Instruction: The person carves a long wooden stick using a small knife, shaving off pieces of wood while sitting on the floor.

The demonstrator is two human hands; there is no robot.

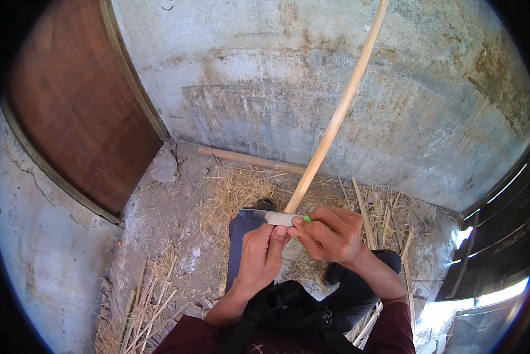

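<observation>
- Grips the green handle (307,219) of a knife (262,216) in the right hand (337,236), fingers curled closed around it.
- Points the flat blade toward the left, crosswise over the near end of a long pale wooden strip (334,127).
- Bends the fingers of the left hand (258,253) just below the blade, thumb raised beside the right fingertips; cannot tell how tightly closed, or whether gripping the hidden end of the strip.
- Slants the strip up and away from the hands, before a stained grey wall (247,100), and out past the upper edge of view.
- Shows straw-like shavings (232,197) on the floor (138,242) beyond the hands, with loose slender sticks (150,312) at lower left.
- Shows a round pole (250,160) along the foot of the wall, and a brown door (82,106) at upper left.
</observation>
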